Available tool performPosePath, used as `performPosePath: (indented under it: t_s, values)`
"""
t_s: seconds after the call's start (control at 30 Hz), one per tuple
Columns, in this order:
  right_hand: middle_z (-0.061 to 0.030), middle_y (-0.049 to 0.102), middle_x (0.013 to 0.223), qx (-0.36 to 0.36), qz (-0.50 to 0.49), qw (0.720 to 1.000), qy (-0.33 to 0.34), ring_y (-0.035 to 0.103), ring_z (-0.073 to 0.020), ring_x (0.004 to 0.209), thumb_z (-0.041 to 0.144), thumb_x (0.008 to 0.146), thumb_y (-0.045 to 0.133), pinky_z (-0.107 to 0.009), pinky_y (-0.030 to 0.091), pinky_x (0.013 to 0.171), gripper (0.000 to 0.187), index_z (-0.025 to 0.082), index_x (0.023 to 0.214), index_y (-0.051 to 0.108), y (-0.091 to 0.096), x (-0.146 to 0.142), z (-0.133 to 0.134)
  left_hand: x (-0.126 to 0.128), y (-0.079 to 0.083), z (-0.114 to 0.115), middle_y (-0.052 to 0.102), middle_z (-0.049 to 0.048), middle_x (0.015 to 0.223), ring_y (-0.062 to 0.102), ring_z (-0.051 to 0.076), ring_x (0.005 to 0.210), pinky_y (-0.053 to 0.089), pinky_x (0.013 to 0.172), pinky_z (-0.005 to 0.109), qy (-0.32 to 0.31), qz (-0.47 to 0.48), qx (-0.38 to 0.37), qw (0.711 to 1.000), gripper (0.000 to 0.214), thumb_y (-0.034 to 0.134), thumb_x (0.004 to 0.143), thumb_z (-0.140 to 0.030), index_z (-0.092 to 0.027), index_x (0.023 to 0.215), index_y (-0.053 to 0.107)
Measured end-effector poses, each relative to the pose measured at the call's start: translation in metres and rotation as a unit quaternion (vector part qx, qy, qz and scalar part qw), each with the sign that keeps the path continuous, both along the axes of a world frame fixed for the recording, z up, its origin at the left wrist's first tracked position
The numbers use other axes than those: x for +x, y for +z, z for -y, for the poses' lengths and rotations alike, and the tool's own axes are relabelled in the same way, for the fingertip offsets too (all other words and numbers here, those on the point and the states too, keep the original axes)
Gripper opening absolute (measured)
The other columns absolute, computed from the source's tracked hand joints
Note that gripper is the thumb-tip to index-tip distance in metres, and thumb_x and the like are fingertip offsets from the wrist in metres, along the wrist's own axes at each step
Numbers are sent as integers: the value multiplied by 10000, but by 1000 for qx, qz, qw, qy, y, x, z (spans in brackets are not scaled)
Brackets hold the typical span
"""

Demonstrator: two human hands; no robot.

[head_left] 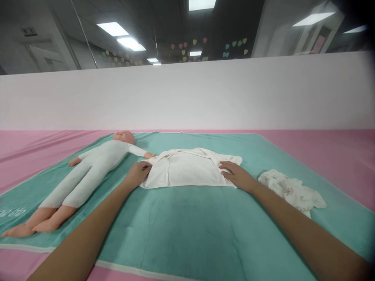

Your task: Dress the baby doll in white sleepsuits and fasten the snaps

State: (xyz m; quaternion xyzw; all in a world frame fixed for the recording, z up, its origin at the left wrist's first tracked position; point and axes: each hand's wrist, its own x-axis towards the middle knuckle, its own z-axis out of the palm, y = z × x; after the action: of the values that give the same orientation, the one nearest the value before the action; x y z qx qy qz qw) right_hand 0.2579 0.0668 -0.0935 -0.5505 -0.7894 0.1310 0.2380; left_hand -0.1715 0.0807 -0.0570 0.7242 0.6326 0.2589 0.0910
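A white baby garment (pixel 187 168) lies spread flat in the middle of a teal blanket (pixel 181 222). My left hand (pixel 137 173) rests at the garment's left edge, fingers curled and pinching the cloth. On the garment's right edge lies my right hand (pixel 236 174), fingers stretched out flat and pressing on the fabric. A baby doll (pixel 88 171) in a white suit lies on its back to the left, its outstretched arm almost touching the garment near my left hand.
A crumpled white patterned garment (pixel 293 191) lies on the blanket to the right. The blanket covers a pink surface (pixel 336 156). A white partition wall (pixel 187 97) stands behind, with dark glass and ceiling lights above it.
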Motion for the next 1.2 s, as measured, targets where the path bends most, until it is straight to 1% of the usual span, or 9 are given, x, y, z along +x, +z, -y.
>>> performPosePath:
  t_s: [0.3, 0.53, 0.77, 0.93, 1.2]
  values:
    - [1, 444, 1365, -4, 4, 1000, -2, 362, -245, 1277, 512, 855, 384, -404, 271, 1072, 392, 284, 1114, 570, 3, -2, 3, -2, -2, -1, 681, 30, 934, 585, 216, 873, 418, 777, 288, -6, -12, 2, 1000, 276, 425, 766, -346, -200, 829, 651]
    - [-2, 440, 1368, -13, -2, 1000, -5, 349, -261, 1285, 524, 847, 387, -406, 267, 1073, 411, 285, 1126, 572, 6, -3, 4, -1, -1, 0, 682, 27, 914, 585, 212, 860, 418, 768, 283, -9, -18, 6, 1000, 261, 434, 762, -328, -197, 818, 652]
    - [-11, 422, 1382, -15, 8, 1000, -5, 341, -246, 1290, 514, 863, 367, -407, 268, 1072, 416, 273, 1143, 557, 6, -2, 6, -1, -1, 0, 668, 35, 943, 565, 213, 889, 404, 777, 289, -15, -24, 2, 1000, 281, 417, 775, -325, -184, 848, 648]
    - [3, 419, 1383, -15, 9, 1000, -7, 338, -232, 1291, 504, 866, 372, -399, 265, 1076, 399, 290, 1148, 555, 5, -2, 6, -3, -3, -1, 660, 32, 935, 564, 203, 869, 399, 766, 286, -19, -27, 5, 999, 276, 418, 771, -314, -178, 840, 649]
    - [7, 426, 1378, -10, 7, 1000, -7, 338, -228, 1290, 496, 865, 376, -397, 264, 1080, 391, 286, 1140, 559, 6, -3, 7, -4, -4, -3, 657, 37, 952, 558, 205, 884, 397, 766, 289, -17, -29, 1, 999, 281, 415, 775, -301, -176, 870, 648]
